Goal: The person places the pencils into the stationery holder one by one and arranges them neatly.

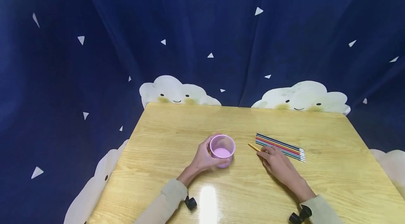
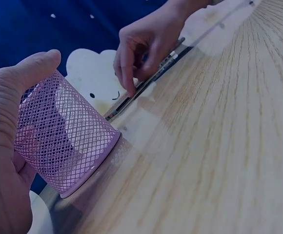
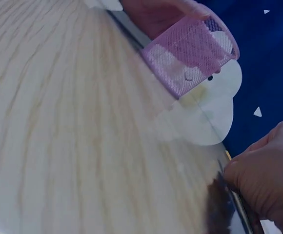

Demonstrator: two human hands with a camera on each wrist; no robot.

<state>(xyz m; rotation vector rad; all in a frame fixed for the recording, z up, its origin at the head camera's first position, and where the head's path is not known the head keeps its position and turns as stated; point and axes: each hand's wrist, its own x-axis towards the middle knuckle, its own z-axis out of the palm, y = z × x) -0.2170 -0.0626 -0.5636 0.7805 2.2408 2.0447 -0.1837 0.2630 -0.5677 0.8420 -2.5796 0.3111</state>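
My left hand grips a pink mesh pen holder from its left side, fingers and thumb curled round the wall. The holder stands upright on the wooden table, and nothing shows inside it in the head view. To the right, my right hand pinches a yellow pencil low over the tabletop; one end sticks out to the left of the fingertips, and the hand covers the rest. Just beyond that hand lies a row of several coloured pencils, side by side, with whitish ends at the right.
The wooden table reaches back to a dark blue curtain with white triangles and smiling clouds. A bright light reflection lies on the near part of the tabletop. Black wrist cameras sit at both cuffs.
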